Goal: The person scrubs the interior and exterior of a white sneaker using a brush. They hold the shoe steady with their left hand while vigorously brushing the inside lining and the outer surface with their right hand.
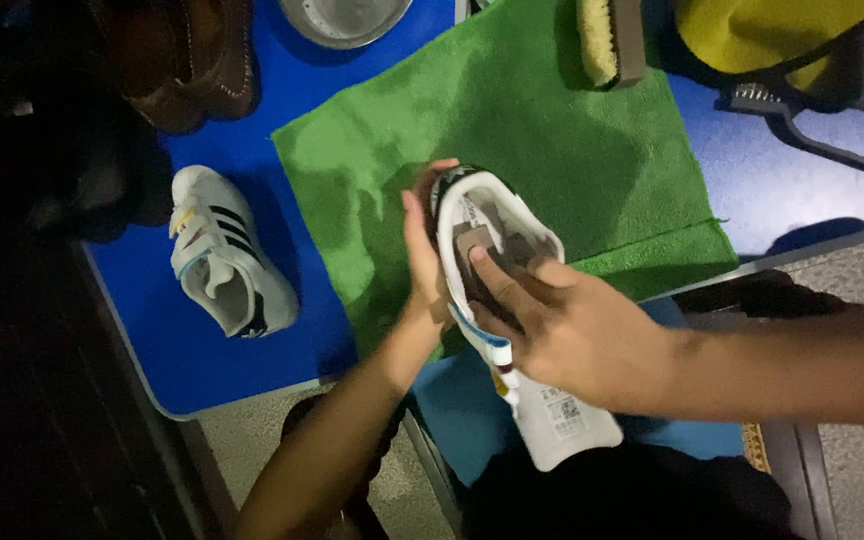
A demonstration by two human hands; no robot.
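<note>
At the frame's centre, the left hand [422,262] wraps curled fingers around the heel of a white sneaker [497,300], held above the green cloth [552,140]. The right hand [572,325] presses nearly straight fingers [497,280] inside its opening on a small brown pad [472,243].

— What sort of place are you in?
— You're at a shoe-cleaning spot: a blue surface [232,150] carries a green cloth [552,140], a brush [610,40], a metal bowl [344,15], a white sneaker [227,262] and brown leather shoes [187,60].
</note>
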